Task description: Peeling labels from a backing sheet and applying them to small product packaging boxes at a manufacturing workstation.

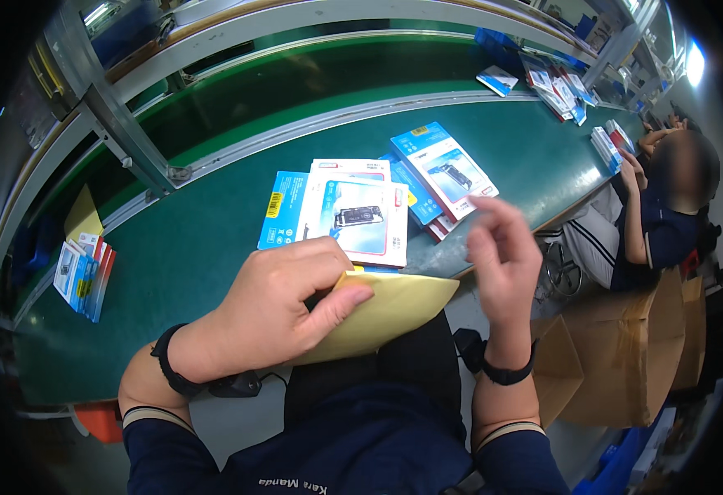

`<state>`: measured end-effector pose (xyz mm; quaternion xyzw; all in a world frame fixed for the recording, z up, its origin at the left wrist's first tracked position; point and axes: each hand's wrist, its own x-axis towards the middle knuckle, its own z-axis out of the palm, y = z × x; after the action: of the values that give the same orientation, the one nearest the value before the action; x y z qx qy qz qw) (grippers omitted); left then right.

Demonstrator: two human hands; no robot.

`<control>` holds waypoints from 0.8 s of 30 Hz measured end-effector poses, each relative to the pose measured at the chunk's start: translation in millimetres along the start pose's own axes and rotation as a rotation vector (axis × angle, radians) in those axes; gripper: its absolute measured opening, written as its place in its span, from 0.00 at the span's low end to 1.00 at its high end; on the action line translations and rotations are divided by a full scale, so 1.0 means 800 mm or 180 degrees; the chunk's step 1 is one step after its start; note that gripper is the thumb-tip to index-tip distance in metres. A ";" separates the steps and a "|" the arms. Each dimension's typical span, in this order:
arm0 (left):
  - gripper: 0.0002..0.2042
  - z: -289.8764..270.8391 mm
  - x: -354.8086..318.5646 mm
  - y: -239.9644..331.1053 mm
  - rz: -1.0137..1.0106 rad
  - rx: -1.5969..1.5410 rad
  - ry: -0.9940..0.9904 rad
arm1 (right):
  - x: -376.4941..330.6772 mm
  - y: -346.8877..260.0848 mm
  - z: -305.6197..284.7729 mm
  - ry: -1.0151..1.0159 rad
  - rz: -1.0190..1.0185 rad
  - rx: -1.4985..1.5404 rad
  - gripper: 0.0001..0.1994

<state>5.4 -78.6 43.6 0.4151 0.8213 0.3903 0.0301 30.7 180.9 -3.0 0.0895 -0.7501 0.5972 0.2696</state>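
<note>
My left hand [283, 301] is closed on the edge of a yellow paper envelope [382, 309], the thumb lying on its near side. The envelope hangs above my lap at the table's front edge. My right hand [506, 260] is raised just right of it, fingers loosely bent and somewhat blurred, with nothing visible in them. Beyond my left hand is a pile of flat white and blue boxes [361, 219], each printed with a picture of a phone battery. Farther right, another pile of the same boxes [448, 169] lies at a slant, close to my right fingertips.
On the green table [204, 231], a small stack of boxes [85, 276] leans at the left beside another yellow paper [83, 214]. More boxes [555, 87] lie at the far right. A person [658, 206] sits at right, near a cardboard carton [617, 355]. A metal frame [130, 148] borders the table.
</note>
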 end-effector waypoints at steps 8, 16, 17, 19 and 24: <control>0.08 0.008 0.001 -0.006 0.0050 -0.0284 0.0123 | -0.014 -0.042 0.050 -0.0582 -0.1666 -0.1382 0.19; 0.13 0.010 0.000 -0.009 0.0025 -0.0573 0.0233 | -0.017 -0.038 0.059 -0.0222 -0.2109 -0.1706 0.18; 0.13 0.008 0.000 -0.009 -0.0003 -0.0614 0.0112 | -0.018 -0.038 0.060 -0.0187 -0.2145 -0.1660 0.17; 0.14 0.007 -0.001 -0.006 -0.0087 -0.0768 0.0108 | -0.019 -0.036 0.060 -0.0157 -0.2186 -0.1607 0.17; 0.14 0.008 -0.002 -0.002 -0.0240 -0.1113 0.0098 | -0.024 -0.026 0.061 -0.0426 -0.2466 -0.1118 0.15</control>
<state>7.4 -76.3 37.5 0.3665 0.7562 0.5321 0.1038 41.5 125.9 -2.1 0.3558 -0.7672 0.3079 0.4359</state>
